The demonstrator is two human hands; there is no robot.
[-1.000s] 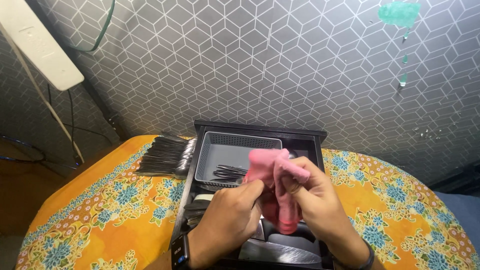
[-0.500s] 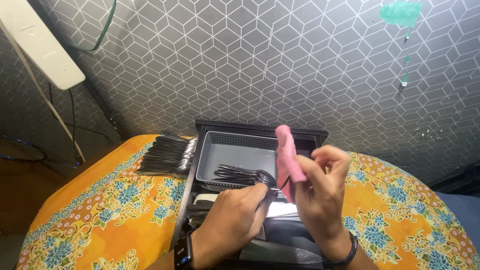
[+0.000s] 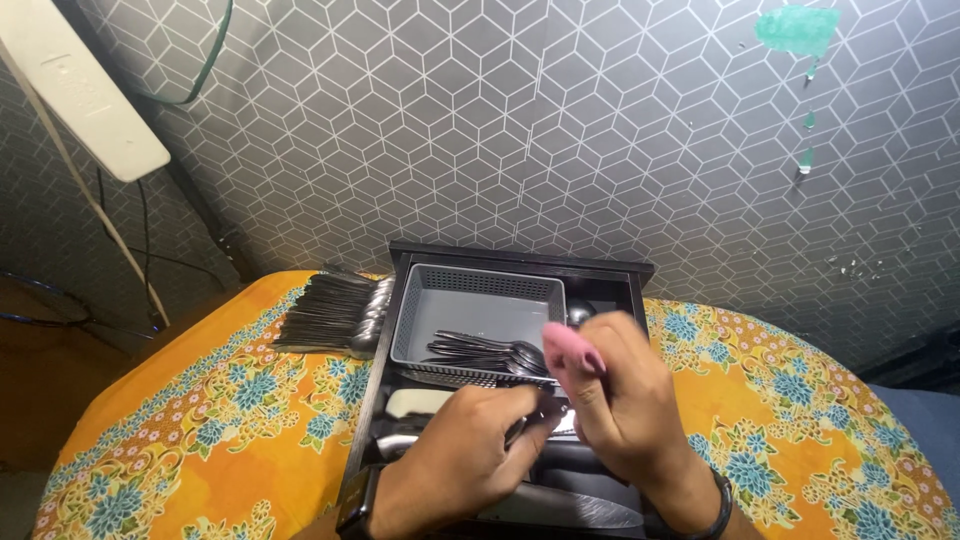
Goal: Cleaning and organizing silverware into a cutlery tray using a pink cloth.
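Floral orange tablecloth (image 3: 230, 420) under black drawer tray (image 3: 375, 400), I'm seeing right hand (image 3: 620, 410) clutching pink cloth (image 3: 568, 345), left hand (image 3: 465, 455) pinching dark utensil (image 3: 520, 428), grey basket (image 3: 480, 300) holding spoons behind.

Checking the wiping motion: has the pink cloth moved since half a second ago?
Yes. The pink cloth has dropped from above the grey basket's far rim to its near rim, bunched in the right hand.

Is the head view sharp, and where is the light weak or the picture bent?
Head view: hands slightly motion-blurred around the pink cloth; the black tray interior is dim; the orange floral tablecloth curves from lens distortion; the hexagon wall is evenly lit.
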